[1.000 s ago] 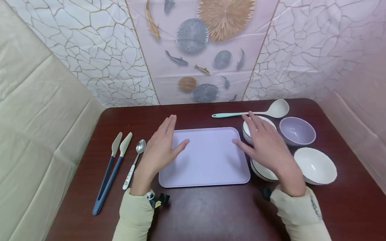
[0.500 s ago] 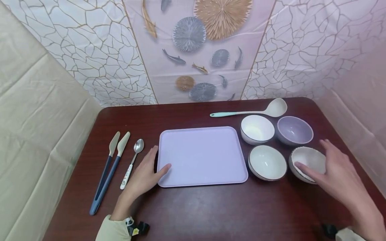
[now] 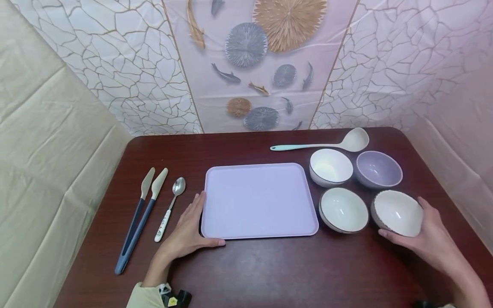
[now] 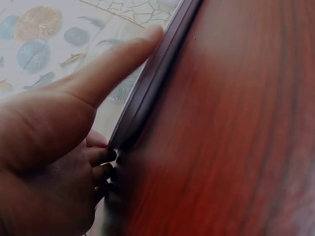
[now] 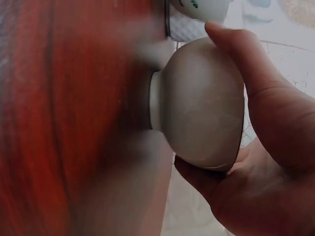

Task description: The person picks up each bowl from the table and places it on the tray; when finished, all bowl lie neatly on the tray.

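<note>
In the head view my left hand [image 3: 187,233] lies at the near left corner of a lavender rectangular tray [image 3: 259,201]. Its fingers follow the tray's left side and the thumb stretches along the front edge, as the left wrist view also shows with the thumb against the tray rim [image 4: 142,93]. My right hand [image 3: 437,239] grips a white bowl [image 3: 396,211] with an uneven rim, thumb at the near side and fingers at the far right. From the right wrist the bowl [image 5: 204,105] shows its outer wall and foot; whether it touches the table is unclear.
Beside that bowl stand another white bowl [image 3: 343,209], a white bowl [image 3: 330,167] behind it and a purple bowl [image 3: 378,169]. A ladle [image 3: 354,139] lies at the back. On the left are blue-handled tongs [image 3: 140,222] and a spoon [image 3: 169,209].
Both hands have come down from above the tray and spread apart. The left has settled at the tray's near left corner; the right has moved rightward and taken hold of the white bowl.
</note>
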### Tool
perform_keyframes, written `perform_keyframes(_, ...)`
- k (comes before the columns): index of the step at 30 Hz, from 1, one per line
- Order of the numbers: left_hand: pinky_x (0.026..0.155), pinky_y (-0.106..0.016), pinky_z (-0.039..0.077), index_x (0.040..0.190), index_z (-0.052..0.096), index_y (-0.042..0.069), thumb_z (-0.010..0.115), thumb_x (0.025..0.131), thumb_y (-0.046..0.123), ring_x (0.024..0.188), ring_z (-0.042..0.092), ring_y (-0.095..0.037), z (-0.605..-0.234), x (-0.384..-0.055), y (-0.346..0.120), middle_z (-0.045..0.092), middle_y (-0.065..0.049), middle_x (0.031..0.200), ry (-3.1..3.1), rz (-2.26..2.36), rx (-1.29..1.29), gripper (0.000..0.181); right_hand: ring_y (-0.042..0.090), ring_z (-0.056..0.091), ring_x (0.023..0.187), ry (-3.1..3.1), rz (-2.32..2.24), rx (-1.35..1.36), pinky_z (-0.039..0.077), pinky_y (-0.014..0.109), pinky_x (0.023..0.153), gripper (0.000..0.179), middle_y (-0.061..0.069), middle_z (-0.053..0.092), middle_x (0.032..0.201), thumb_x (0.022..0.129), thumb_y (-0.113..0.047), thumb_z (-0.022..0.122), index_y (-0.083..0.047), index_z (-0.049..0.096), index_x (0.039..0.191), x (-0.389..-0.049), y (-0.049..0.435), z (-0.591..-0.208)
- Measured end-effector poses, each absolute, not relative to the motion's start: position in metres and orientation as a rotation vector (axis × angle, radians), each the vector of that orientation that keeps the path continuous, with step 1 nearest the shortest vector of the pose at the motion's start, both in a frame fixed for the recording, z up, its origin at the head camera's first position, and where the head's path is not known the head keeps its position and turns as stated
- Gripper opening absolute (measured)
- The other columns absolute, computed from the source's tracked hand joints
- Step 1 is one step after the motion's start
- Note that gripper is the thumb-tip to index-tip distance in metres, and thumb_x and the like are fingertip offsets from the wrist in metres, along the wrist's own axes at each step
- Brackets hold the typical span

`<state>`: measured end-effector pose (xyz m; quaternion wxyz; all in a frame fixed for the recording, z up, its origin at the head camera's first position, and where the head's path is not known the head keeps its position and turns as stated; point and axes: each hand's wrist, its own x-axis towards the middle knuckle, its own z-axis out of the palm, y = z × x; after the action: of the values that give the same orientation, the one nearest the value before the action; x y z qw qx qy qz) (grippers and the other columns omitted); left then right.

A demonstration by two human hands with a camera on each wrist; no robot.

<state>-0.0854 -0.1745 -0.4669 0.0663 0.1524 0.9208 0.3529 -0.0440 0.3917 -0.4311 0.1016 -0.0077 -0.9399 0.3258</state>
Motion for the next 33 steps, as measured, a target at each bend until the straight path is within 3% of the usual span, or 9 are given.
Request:
perform_keyframes(2,0.114,-0.057,0.011,0.158,0.005,0.007,0.084,0.062,0.063,0.148,0.003,-0.027,-0.468,-0.086,-0.174,0.007,-0.012,0.163,2.784,1.067,0.486,0.137,0.057,0.033,0.112,-2.771,0.961,-0.038,0.021,0.021,0.103,0.12,0.048,0.029,0.132,0.065,-0.019,0.092,0.012,0.014,0.15,-0.043,0.393,-0.433)
perform_keyframes(5,0.115,-0.055,0.011,0.158,0.005,0.006,0.087,0.062,0.058,0.149,0.003,-0.027,-0.47,-0.086,-0.173,0.007,-0.013,0.163,2.793,1.071,0.503,0.136,0.054,0.038,0.107,-2.769,0.962,-0.068,0.024,0.007,0.08,0.116,0.045,0.032,0.131,0.065,-0.02,0.093,0.014,0.019,0.148,-0.042,0.396,-0.434)
perform_keyframes(7,0.115,-0.055,0.011,0.157,0.006,0.005,0.088,0.063,0.056,0.148,0.004,-0.027,-0.47,-0.086,-0.173,0.007,-0.014,0.163,2.799,1.079,0.512,0.135,0.051,0.04,0.103,-2.764,0.967,-0.082,0.025,0.005,0.073,0.115,0.042,0.034,0.129,0.064,-0.021,0.093,0.014,0.021,0.146,-0.042,0.397,-0.434)
perform_keyframes(11,0.115,-0.053,0.011,0.157,0.006,0.004,0.088,0.063,0.055,0.148,0.004,-0.027,-0.47,-0.086,-0.172,0.007,-0.014,0.162,2.806,1.069,0.521,0.135,0.048,0.042,0.1,-2.759,0.975,-0.103,0.027,0.004,0.067,0.115,0.04,0.035,0.127,0.064,-0.021,0.093,0.014,0.02,0.146,-0.042,0.398,-0.435)
perform_keyframes(13,0.116,-0.053,0.011,0.157,0.006,0.004,0.087,0.063,0.056,0.148,0.004,-0.027,-0.469,-0.085,-0.172,0.007,-0.015,0.162,2.811,1.055,0.524,0.135,0.039,0.045,0.1,-2.757,0.985,-0.114,0.028,0.003,0.067,0.116,0.039,0.035,0.127,0.065,-0.021,0.093,0.012,0.019,0.147,-0.042,0.399,-0.436)
perform_keyframes(15,0.116,-0.052,0.011,0.157,0.006,0.004,0.087,0.063,0.058,0.148,0.004,-0.027,-0.469,-0.085,-0.173,0.007,-0.014,0.162,2.809,1.044,0.519,0.135,0.021,0.046,0.099,-2.752,1.004,-0.125,0.029,0.003,0.068,0.116,0.039,0.036,0.128,0.066,-0.021,0.093,0.009,0.018,0.149,-0.041,0.4,-0.437)
perform_keyframes(19,0.116,-0.053,0.01,0.157,0.006,0.004,0.085,0.063,0.06,0.148,0.004,-0.027,-0.466,-0.085,-0.174,0.007,-0.015,0.162,2.805,1.028,0.519,0.135,-0.006,0.036,0.093,-2.738,1.042,-0.161,0.031,0.002,0.068,0.116,0.037,0.037,0.129,0.066,-0.02,0.093,0.004,0.017,0.151,-0.038,0.4,-0.44)
perform_keyframes(25,0.115,-0.054,0.011,0.157,0.006,0.004,0.085,0.064,0.059,0.148,0.004,-0.027,-0.466,-0.084,-0.176,0.006,-0.015,0.162,2.801,1.026,0.509,0.134,0.003,0.039,0.096,-2.74,1.042,-0.209,0.031,0.003,0.068,0.116,0.035,0.034,0.134,0.068,-0.022,0.092,-0.003,0.015,0.154,-0.04,0.399,-0.433)
perform_keyframes(33,0.115,-0.054,0.011,0.157,0.006,0.004,0.086,0.064,0.058,0.148,0.005,-0.028,-0.469,-0.085,-0.177,0.007,-0.014,0.162,2.81,1.019,0.52,0.134,0.004,0.038,0.096,-2.752,1.018,-0.207,0.031,0.005,0.066,0.117,0.033,0.034,0.136,0.068,-0.022,0.092,-0.003,0.015,0.154,-0.037,0.395,-0.415)
